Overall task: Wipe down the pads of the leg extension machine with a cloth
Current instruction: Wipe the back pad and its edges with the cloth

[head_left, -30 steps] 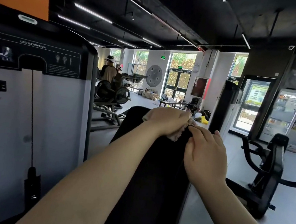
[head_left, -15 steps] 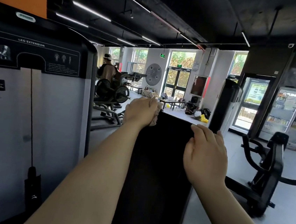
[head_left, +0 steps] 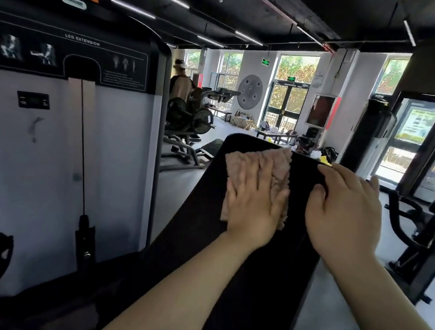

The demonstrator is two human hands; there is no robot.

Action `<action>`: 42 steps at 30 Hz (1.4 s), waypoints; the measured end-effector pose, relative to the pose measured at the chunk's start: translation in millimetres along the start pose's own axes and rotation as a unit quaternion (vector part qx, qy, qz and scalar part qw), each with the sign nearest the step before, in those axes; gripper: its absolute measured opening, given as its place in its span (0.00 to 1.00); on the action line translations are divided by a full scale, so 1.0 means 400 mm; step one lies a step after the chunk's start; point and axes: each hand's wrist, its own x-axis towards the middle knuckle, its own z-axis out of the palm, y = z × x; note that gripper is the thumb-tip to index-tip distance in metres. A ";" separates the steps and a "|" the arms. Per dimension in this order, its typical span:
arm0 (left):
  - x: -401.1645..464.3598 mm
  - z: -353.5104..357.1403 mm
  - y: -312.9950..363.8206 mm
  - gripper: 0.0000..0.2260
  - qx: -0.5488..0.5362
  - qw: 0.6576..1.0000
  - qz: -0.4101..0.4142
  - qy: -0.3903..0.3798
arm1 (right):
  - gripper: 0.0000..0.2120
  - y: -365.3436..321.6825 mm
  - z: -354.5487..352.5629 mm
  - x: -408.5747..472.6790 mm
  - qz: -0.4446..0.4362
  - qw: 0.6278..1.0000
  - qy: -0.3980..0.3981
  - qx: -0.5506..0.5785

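Cloth (head_left: 258,174) now spreading flat at frame centre, L hand (head_left: 253,209) pressing it w/ straight fingers; R hand (head_left: 345,213) probably bracing pad (head_left: 253,276) edge, fingers relaxed; pad running down-frame.

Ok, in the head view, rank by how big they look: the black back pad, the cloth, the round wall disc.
1. Black back pad: by far the largest, running from the bottom edge up to the hands.
2. Cloth: mid-sized, partly hidden under the left hand.
3. Round wall disc: smallest, though it is far off, so true size is unsure.
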 end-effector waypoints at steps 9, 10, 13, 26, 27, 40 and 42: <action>0.102 -0.019 -0.111 0.26 0.030 0.999 0.029 0.010 | 0.27 -0.059 0.084 -0.060 -0.137 0.980 -0.073 -0.125; 0.107 -0.022 -0.120 0.26 0.024 1.000 0.011 0.017 | 0.27 -0.057 0.085 -0.061 -0.146 0.976 -0.080 -0.141; 0.107 -0.021 -0.142 0.26 -0.010 0.998 -0.056 0.031 | 0.28 -0.050 0.083 -0.071 -0.161 0.968 -0.091 -0.167; -0.187 0.032 -0.149 0.26 -0.017 0.977 -0.214 -0.017 | 0.25 -0.049 0.083 -0.085 -0.162 0.969 -0.090 -0.162; -0.186 0.038 -0.128 0.28 -0.005 0.981 -0.193 -0.016 | 0.25 -0.049 0.083 -0.085 -0.162 0.970 -0.089 -0.157; -0.052 -0.002 -0.210 0.25 -0.018 0.997 -0.070 -0.009 | 0.26 -0.062 0.079 -0.084 -0.181 0.967 -0.095 -0.151; -0.059 -0.006 -0.229 0.25 -0.023 0.995 -0.098 -0.003 | 0.25 -0.077 0.074 -0.100 -0.188 0.966 -0.107 -0.141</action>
